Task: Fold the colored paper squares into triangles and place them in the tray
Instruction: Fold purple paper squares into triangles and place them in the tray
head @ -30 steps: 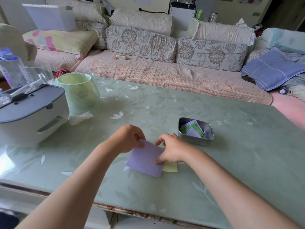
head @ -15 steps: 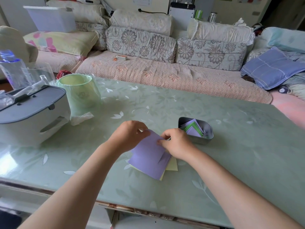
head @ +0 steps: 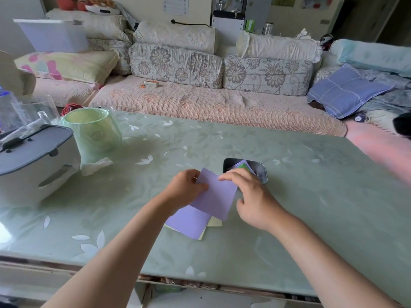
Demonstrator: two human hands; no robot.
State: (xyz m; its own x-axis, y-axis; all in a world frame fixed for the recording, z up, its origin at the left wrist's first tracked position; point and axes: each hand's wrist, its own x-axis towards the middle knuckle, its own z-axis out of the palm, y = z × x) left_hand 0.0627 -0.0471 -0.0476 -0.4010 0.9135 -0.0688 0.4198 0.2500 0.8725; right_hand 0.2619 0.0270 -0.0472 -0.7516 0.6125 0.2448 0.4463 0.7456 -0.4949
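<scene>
The left hand [head: 185,188] pinches the left edge of a thin lilac paper square [head: 215,195], thumb on top, holding it lifted and tilted. The right hand [head: 252,197] has fingertips [head: 223,177] at the sheet's upper corner. I cannot tell whether they pinch or merely touch it, since the hand hides that edge. Flat, uncreased and nearly weightless, the sheet will likely flop or slip unless it is taken by opposite corners and then pressed down to crease. It hangs just above a loose stack of lilac and pale yellow sheets [head: 189,221] on the pale green glass-topped table [head: 311,207]. Just beyond sits a small dark metal tray [head: 264,174] holding folded purple and green triangles [head: 242,166].
</scene>
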